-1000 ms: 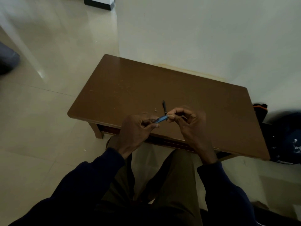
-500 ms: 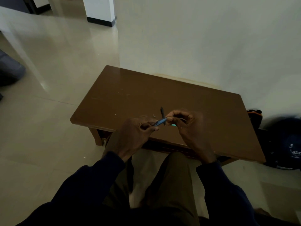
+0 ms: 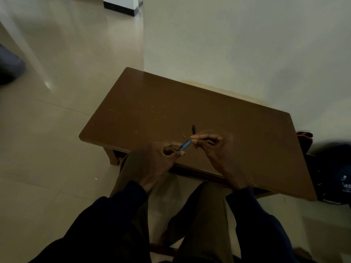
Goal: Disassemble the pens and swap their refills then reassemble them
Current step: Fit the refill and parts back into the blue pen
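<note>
A blue pen (image 3: 185, 144) is held just above the near edge of the brown table (image 3: 171, 111), slanting up to the right. My left hand (image 3: 161, 160) grips its lower end with curled fingers. My right hand (image 3: 214, 147) pinches its upper end between thumb and fingertips. A black pen (image 3: 194, 129) lies on the table just beyond my right fingertips, partly hidden by them. Most of the blue pen is covered by my fingers.
A few small pale specks (image 3: 184, 136) lie on the table left of the black pen. A dark bag (image 3: 330, 173) sits on the floor at the table's right end. The wall (image 3: 247, 44) runs behind the table; tiled floor (image 3: 47, 130) lies to the left.
The hands keep the same hold on the blue pen; only the camera view has shifted slightly. The black pen has not moved.
</note>
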### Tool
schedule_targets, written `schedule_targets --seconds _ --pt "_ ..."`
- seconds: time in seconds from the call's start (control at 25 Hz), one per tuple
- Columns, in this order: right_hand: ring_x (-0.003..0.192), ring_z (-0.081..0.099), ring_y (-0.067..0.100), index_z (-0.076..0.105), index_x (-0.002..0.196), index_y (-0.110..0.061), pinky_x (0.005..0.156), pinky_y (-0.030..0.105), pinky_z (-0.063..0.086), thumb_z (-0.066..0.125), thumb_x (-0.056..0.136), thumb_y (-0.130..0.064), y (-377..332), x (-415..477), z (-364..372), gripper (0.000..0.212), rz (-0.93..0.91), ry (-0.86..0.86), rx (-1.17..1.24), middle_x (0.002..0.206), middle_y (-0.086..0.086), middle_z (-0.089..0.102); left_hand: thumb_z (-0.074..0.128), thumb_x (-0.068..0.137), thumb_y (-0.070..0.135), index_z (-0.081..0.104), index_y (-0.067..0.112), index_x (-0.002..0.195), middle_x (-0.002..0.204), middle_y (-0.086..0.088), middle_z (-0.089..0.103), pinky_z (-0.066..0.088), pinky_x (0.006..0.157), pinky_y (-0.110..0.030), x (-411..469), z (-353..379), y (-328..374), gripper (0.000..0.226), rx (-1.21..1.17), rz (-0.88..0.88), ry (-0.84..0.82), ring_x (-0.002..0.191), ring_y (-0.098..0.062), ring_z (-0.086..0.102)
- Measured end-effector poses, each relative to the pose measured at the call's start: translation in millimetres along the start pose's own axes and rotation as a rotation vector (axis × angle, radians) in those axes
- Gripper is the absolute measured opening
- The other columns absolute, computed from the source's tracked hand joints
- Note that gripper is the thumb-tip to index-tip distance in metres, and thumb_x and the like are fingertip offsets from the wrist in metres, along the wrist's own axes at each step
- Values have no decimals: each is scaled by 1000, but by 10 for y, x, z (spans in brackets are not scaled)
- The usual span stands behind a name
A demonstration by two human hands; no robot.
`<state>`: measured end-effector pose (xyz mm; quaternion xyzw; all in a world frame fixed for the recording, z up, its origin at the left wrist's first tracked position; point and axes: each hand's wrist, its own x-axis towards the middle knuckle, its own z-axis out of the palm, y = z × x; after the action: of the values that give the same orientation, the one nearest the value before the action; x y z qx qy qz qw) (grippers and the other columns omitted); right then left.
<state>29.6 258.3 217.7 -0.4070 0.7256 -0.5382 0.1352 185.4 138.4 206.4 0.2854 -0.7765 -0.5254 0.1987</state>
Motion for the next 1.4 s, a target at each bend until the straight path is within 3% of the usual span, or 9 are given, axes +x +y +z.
schedule_targets --seconds 0.12,0.28,0.4,0.52,0.72,0.96,1.16,1.28,1.4 --pt "83 77 13 79 103 -6 72 19 58 78 89 -11 260 133 120 15 101 41 84 93 2 80 81 84 19 77 14 106 94 -1 76 55 61 -12 244 126 -248 23 -98 -85 14 74 3 69" --pt "76 76 14 77 103 -5 68 20 58 77 91 -12 800 366 196 14 248 121 74 86 6 79 87 77 20 78 17 97 85 3 77 64 72 -39 559 294 -695 22 -173 -194 64 77 -12 74" --pt "69 72 7 76 99 -9 65 17 56 74 93 -11 1277 560 273 6 358 83 -80 81 2 75 89 75 26 75 35 88 83 12 77 64 69 -33 750 412 -999 21 -185 -190 62 77 -8 74" --pt "77 69 8 76 99 -15 71 19 56 71 94 -11 1689 743 424 7 352 2 -283 87 -1 74 88 75 30 74 44 87 85 15 77 64 67 -28 898 500 -1178 23 -209 -211 50 78 -6 74" --pt "90 64 10 73 105 -12 82 26 55 69 96 -16 2205 964 719 11 343 -55 -474 103 4 72 86 74 31 74 33 90 85 12 76 63 67 -27 997 605 -1342 20 -194 -218 63 79 -8 74" --pt "90 60 13 72 99 -13 86 34 55 69 95 -16 2455 1093 831 5 343 -61 -561 99 2 63 87 76 23 71 35 89 84 8 76 62 64 -25 1028 615 -1383 23 -183 -231 65 76 -8 74" --pt "84 60 10 72 91 -16 82 34 57 69 95 -16 2376 1031 833 5 309 -63 -524 93 -3 62 86 77 25 72 33 91 85 8 76 64 68 -32 1013 603 -1368 22 -178 -238 67 77 -8 74" --pt "79 66 2 70 90 -24 77 29 61 71 94 -16 2135 912 780 9 319 9 -362 88 -11 69 85 78 25 72 34 93 88 8 76 65 70 -36 998 584 -1342 21 -196 -237 56 80 -9 74" --pt "79 70 5 72 93 -23 74 25 61 74 92 -15 1846 723 676 8 346 95 -183 87 -8 72 85 77 26 72 35 93 89 9 77 65 71 -36 979 561 -1298 22 -199 -238 54 82 -8 74"
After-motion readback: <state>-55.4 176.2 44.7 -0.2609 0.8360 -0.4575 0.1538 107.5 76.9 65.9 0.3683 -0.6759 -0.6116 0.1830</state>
